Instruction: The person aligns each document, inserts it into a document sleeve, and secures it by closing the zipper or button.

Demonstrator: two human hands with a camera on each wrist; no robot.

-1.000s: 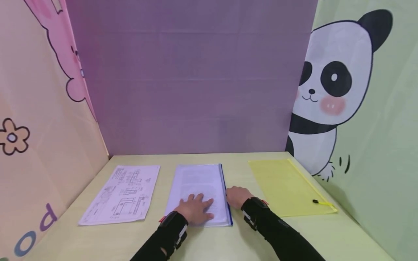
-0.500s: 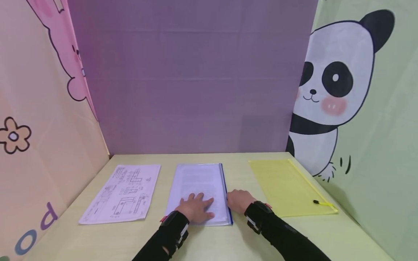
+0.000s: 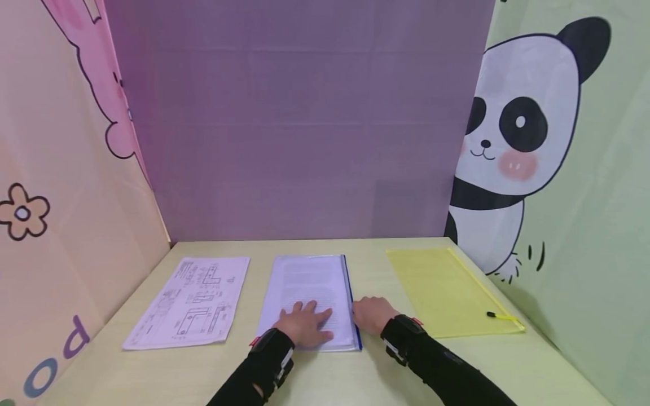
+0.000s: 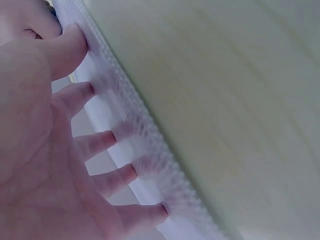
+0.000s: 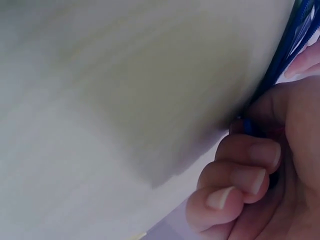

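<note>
A clear zip document pouch (image 3: 311, 273) with printed sheets inside lies in the middle of the table in the head view. My left hand (image 3: 303, 325) rests on its near half, fingers spread and straight; the left wrist view shows the fingertips pressing the mesh-textured plastic. At the pouch's right side runs a blue zipper (image 5: 280, 62). My right hand (image 3: 374, 314) is at this edge, fingers curled, and pinches the blue zipper pull (image 5: 247, 126). Most of the pull is hidden inside the fingers, with a dark end showing in the palm.
Printed sheets with technical drawings (image 3: 203, 301) lie on the left of the table (image 3: 167, 378). To the right is a yellow zip pouch (image 3: 431, 287) with its black-tipped pull (image 3: 500, 316). A purple panel (image 3: 304, 124) stands behind, with patterned walls at both sides.
My right hand has slid slightly along the zipper toward the table's front side, then stays nearly still. The left hand keeps its place on the pouch.
</note>
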